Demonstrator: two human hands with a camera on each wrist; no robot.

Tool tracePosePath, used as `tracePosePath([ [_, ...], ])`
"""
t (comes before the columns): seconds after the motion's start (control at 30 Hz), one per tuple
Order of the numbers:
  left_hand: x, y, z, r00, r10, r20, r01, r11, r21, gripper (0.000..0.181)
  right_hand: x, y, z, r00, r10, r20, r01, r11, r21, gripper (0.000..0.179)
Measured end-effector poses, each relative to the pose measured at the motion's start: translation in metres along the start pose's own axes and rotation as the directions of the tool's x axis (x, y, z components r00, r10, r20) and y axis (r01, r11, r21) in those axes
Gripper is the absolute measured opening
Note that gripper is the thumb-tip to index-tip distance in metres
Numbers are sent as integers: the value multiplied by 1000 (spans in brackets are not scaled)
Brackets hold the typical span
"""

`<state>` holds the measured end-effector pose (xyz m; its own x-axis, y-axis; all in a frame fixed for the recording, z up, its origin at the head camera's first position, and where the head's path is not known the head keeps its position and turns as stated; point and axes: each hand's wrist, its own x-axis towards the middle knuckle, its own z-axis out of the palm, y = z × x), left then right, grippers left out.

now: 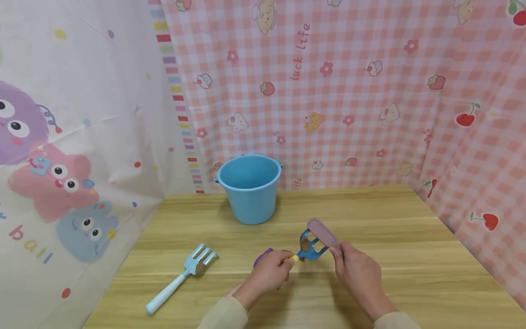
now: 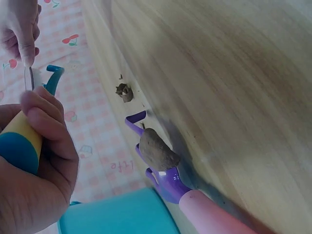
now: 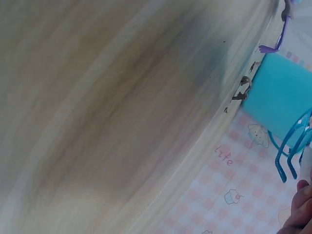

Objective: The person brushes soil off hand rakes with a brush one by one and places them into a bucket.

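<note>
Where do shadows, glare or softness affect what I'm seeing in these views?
Head: lighting fairly even, soft shadow beside the right hand; left wrist: small glints on the purple fork, its shadow on the table; right wrist: hazy, table grain soft, a dim shadow across it.

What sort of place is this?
Probably a small staged play or filming corner: a wood-grain table against a pink checked cloth, with a white cartoon sheet at left.
</note>
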<state>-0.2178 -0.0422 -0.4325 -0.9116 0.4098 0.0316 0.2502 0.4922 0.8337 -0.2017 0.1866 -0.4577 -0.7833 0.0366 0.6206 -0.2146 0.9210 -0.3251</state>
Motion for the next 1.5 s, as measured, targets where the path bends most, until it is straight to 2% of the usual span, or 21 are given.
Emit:
tracePosePath([
  [0.13, 0, -2, -1, 1000, -25, 12, 25, 1000, -17, 33, 1, -1, -4, 1000, 5, 4, -5, 1000, -11, 22],
  [0.27, 0, -4, -2, 999, -45, 14, 46, 999, -22, 38, 4, -6, -8, 1000, -5, 8, 4, 999, 44, 23],
  [0.43, 1, -6, -3, 999, -13, 29, 13, 1000, -16, 31, 4, -16, -9, 992, -63, 113, 48, 990, 131, 22],
  [0.63, 1, -6, -3, 998, 35, 45, -35, 999, -6, 9, 3, -20, -6, 980, -12, 196, -1, 998, 69, 22],
  [0.77, 1, -6, -2, 997, 61, 51, -63, 997, 34, 6, 3, -17, -5, 975, 25, 223, -33, 999, 33, 23],
  [0.93, 1, -8, -1, 995, 87, 46, -91, 991, 99, 8, 3, -13, -3, 979, 19, 204, -20, 1000, 6, 26],
  [1.03, 3, -8, -1, 992, 124, 33, -129, 970, 207, 11, 3, -10, -2, 984, 1, 180, 1, 1000, -12, 25],
  [1.17, 3, -7, -1, 983, 182, 0, -167, 897, 408, 10, 5, -6, -2, 987, 4, 162, 0, 1000, -28, 22],
  [1.23, 3, -7, -1, 981, 195, -15, -165, 866, 472, 11, 5, -6, -4, 989, 11, 146, -8, 1000, -22, 21],
  [1.37, 3, -6, -2, 977, 208, -37, -160, 842, 516, 16, 5, -13, -7, 991, -5, 133, 0, 999, 34, 21],
  [1.5, 4, -5, -1, 972, 233, -28, -182, 826, 534, 21, 3, -18, -7, 980, 10, 197, -24, 997, 67, 20],
])
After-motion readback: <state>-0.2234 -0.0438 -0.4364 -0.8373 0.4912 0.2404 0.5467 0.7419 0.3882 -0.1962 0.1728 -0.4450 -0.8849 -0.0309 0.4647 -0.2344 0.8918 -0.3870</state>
